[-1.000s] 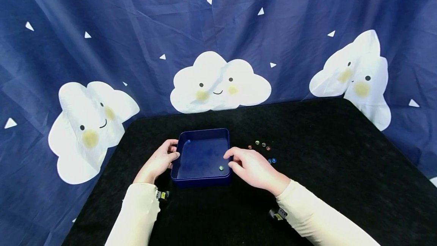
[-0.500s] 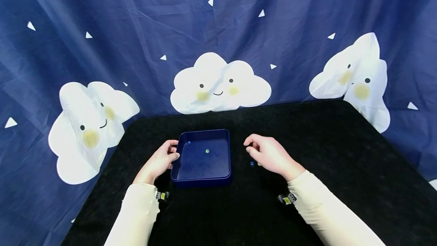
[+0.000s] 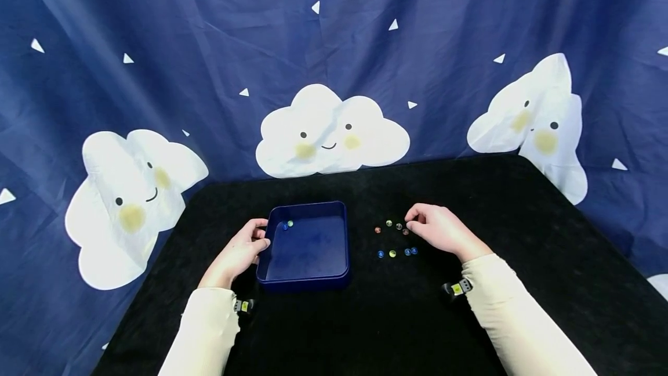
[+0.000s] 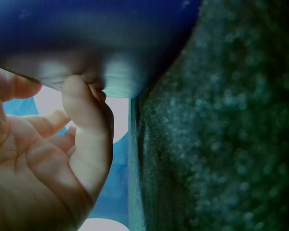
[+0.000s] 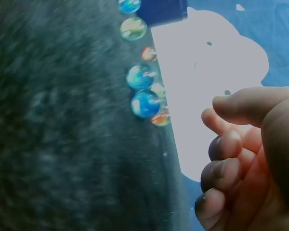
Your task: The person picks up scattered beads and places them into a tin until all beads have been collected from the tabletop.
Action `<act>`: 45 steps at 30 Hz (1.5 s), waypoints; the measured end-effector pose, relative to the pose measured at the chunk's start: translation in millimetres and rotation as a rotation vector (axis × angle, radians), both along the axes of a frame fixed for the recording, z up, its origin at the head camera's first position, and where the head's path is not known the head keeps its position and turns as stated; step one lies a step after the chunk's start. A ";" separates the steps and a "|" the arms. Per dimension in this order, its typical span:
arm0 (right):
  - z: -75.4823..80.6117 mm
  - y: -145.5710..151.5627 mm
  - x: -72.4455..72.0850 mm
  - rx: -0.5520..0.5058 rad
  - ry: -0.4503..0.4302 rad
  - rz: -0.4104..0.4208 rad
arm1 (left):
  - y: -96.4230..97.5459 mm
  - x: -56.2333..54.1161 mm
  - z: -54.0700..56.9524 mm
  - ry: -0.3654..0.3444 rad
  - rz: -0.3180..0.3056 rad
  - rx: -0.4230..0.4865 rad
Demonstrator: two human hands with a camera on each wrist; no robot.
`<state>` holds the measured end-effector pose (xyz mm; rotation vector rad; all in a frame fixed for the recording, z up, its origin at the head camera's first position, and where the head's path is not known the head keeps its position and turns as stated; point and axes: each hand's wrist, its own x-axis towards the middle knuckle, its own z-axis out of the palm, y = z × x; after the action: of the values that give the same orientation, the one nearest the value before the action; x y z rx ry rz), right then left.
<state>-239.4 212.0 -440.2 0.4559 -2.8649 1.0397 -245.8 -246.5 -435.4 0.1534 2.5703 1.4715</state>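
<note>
My left hand [image 3: 235, 254] grips the left wall of a square dark blue tray [image 3: 305, 284], thumb near the rim and fingers along its outer side. In the left wrist view, my fingers [image 4: 91, 130] touch the tray wall [image 4: 77, 33]. A blue marble [image 3: 285, 227] and a green marble [image 3: 290, 223] lie inside, at the far left corner. My right hand [image 3: 443, 230] hovers right of the loose glass marbles, fingers loosely curled. No marble shows between its thumb and index finger in the right wrist view. Nearest it sits a reddish marble [image 3: 405, 231].
Several marbles lie on the black cloth [image 3: 365, 329] right of the tray, in two loose groups. The front group includes a blue marble [image 3: 381, 254] and a yellow-green marble [image 3: 392, 253]; an orange marble [image 3: 378, 230] is behind. A blue curtain [image 3: 443, 45] with clouds hangs at the back.
The green marble has rolled from the tray's front right to its far left, beside the blue marble. My right hand has withdrawn from the tray's right edge to the right. My left hand stays.
</note>
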 end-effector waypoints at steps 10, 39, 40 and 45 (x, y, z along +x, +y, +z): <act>-16.0 -1.0 2.1 0.030 -0.078 0.077 | -0.3 0.6 -5.4 -0.032 0.004 0.042; -4.2 -12.3 2.4 -0.052 0.030 0.038 | 10.5 8.2 28.8 -0.027 -0.016 0.035; -2.7 -13.9 3.1 -0.059 0.037 0.040 | 11.0 9.2 30.3 -0.031 -0.016 0.035; 5.7 -25.5 8.5 -0.093 0.083 0.057 | 2.3 4.2 13.9 -0.038 -0.009 0.038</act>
<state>-230.9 186.5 -434.6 0.5633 -2.7326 1.1299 -241.6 -244.1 -421.5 0.1413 2.5103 1.5055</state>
